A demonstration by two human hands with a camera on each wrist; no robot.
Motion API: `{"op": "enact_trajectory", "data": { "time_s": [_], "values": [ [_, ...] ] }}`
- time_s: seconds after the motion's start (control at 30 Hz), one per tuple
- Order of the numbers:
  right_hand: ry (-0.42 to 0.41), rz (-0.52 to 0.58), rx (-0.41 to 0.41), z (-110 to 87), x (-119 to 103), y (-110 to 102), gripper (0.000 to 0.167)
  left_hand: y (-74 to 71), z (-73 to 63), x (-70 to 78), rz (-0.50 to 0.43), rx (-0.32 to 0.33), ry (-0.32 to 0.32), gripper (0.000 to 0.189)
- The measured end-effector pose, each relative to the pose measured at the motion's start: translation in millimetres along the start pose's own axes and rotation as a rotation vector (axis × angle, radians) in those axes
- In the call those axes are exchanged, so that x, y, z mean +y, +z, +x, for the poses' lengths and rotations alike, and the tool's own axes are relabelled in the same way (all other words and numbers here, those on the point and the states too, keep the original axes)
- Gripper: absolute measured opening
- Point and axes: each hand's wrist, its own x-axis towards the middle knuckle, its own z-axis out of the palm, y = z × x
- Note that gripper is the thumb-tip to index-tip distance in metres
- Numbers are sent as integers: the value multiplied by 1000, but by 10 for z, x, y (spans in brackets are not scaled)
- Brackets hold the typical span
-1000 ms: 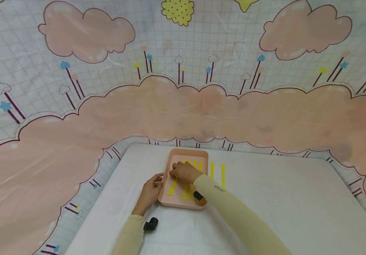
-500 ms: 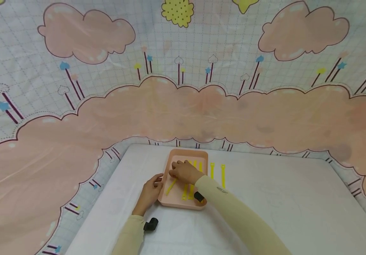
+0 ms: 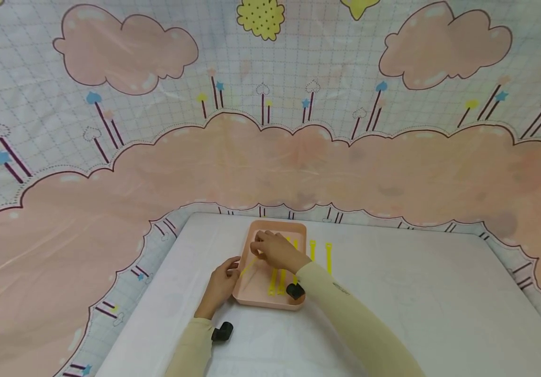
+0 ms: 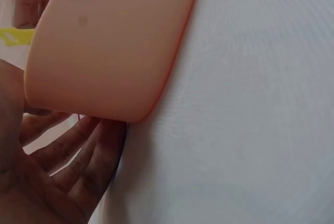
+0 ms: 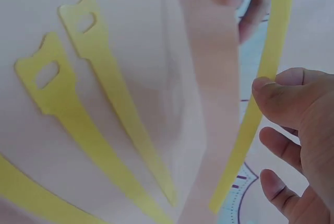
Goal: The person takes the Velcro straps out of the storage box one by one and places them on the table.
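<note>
A peach tray (image 3: 280, 225) on the white table contains several yellow slotted-head hook-and-loop cable ties (image 3: 273, 283). Above its left part, my right hand (image 3: 279, 252) pinches one cable tie (image 5: 271, 51) between thumb and index finger, the other fingers loosely bent. In the right wrist view that tie is raised off the tray floor, its slotted head at the top. My left hand (image 3: 222, 285) lies at the tray's left side, its fingers (image 4: 78, 156) extended and touching the outer wall. The right forearm hides part of the ties.
Just right of the tray, two more yellow cable ties (image 3: 329, 259) lie on the white tabletop (image 3: 416, 303). Behind the table hangs a patterned cloth (image 3: 327, 167) with clouds and stars. Black wrist cameras (image 3: 223, 331) sit on both sleeves.
The pinched cable tie has come up from the tray floor, its near end swinging left toward the tray's left wall. My right hand has risen slightly; the left hand keeps its place.
</note>
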Motion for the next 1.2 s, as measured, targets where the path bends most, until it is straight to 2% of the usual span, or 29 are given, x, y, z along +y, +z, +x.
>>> {"op": "enact_trajectory", "data": {
  "time_s": [0.27,0.53,0.67,0.93,1.2],
  "values": [
    [-1,143,101,-97,-12,-101,11,-2,-18,20,5,1,-16,41],
    [-84,232,272,-163,6,-142,12,10,-16,25,9,8,-15,40],
    [-108,242,342,-211,-1,-179,12,13,-9,29,11,11,-6,40],
    [-87,237,388,-308,-58,-276,9,6,-15,44,5,18,-3,40],
    [-84,268,487,-383,-78,-335,14,6,-14,40,15,17,-9,40]
  ]
}}
